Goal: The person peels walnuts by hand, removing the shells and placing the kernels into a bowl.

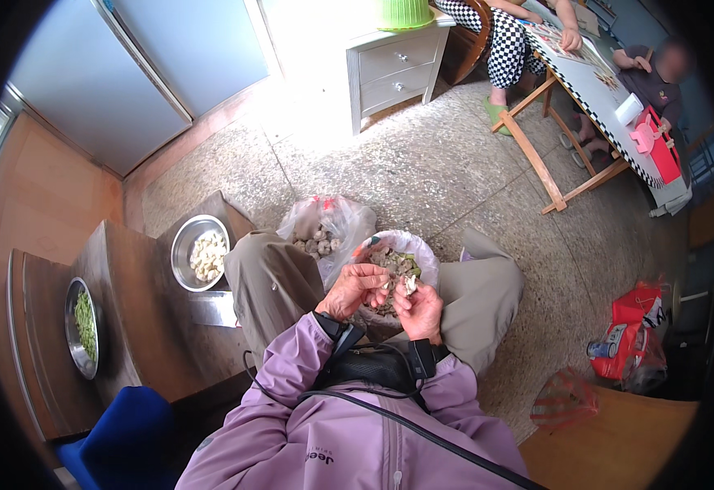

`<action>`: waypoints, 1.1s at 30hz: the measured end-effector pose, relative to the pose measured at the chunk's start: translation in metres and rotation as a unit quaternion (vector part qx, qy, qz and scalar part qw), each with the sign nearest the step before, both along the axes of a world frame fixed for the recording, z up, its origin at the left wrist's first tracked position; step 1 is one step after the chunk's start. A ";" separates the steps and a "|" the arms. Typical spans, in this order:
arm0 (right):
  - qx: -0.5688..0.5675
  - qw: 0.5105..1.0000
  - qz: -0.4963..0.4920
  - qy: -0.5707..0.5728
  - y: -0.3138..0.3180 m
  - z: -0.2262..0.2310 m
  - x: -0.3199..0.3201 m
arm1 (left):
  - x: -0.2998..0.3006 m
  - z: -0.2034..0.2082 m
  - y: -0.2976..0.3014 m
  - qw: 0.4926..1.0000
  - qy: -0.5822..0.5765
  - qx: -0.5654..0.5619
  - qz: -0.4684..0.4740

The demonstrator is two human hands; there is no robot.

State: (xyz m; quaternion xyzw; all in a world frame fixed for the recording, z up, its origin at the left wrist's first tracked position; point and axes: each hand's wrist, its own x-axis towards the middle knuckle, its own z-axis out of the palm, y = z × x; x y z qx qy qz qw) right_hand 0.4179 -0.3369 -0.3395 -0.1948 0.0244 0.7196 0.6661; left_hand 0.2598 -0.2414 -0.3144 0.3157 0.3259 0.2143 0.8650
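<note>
Both hands meet over a bin lined with a whitish plastic bag (427,249), which holds dry garlic skins (395,261) and some green scraps. My left hand (355,291) is closed in a pinch, with a small pale garlic clove (386,286) at its fingertips. In my right hand (420,312), thumb and fingers close on a whitish piece of garlic (411,283). Just beyond my left knee lies a clear plastic bag (355,216) with whole garlic bulbs (320,243). A steel bowl (179,261) of peeled cloves (207,256) stands to the left on a brown wooden surface.
Nearby lie a flat metal blade (212,309) and a steel bowl of chopped greens (85,327). A blue stool or seat (128,437) is at lower left. Red bags (630,327) sit right. Two people are at a folding table (593,90), past a white drawer cabinet (393,69).
</note>
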 end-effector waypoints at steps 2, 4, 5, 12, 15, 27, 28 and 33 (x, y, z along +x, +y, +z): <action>-0.040 0.998 -0.031 -0.049 0.001 0.010 -0.005 | 0.000 0.002 0.000 1.000 0.005 0.003 0.004; -0.067 0.995 -0.029 -0.071 0.002 0.003 -0.004 | 0.003 0.007 -0.002 1.000 0.009 0.007 0.006; -0.093 0.991 -0.027 -0.094 0.002 -0.001 -0.004 | 0.004 0.009 -0.002 1.000 0.008 0.006 0.017; -0.109 0.945 0.018 -0.307 -0.002 0.001 -0.005 | 0.002 0.000 -0.001 0.995 0.053 0.055 0.058; -0.127 0.939 0.007 -0.320 -0.002 0.002 -0.006 | 0.007 0.006 -0.005 0.993 0.068 0.076 0.067; -0.165 0.913 -0.008 -0.374 -0.001 0.003 -0.007 | 0.010 0.008 -0.007 0.982 0.109 0.152 0.013; -0.166 0.913 -0.007 -0.373 -0.001 0.004 -0.007 | 0.010 0.006 -0.007 0.982 0.109 0.151 0.013; -0.182 0.896 -0.016 -0.405 -0.001 0.006 -0.007 | 0.011 -0.001 -0.009 0.980 0.096 0.173 -0.002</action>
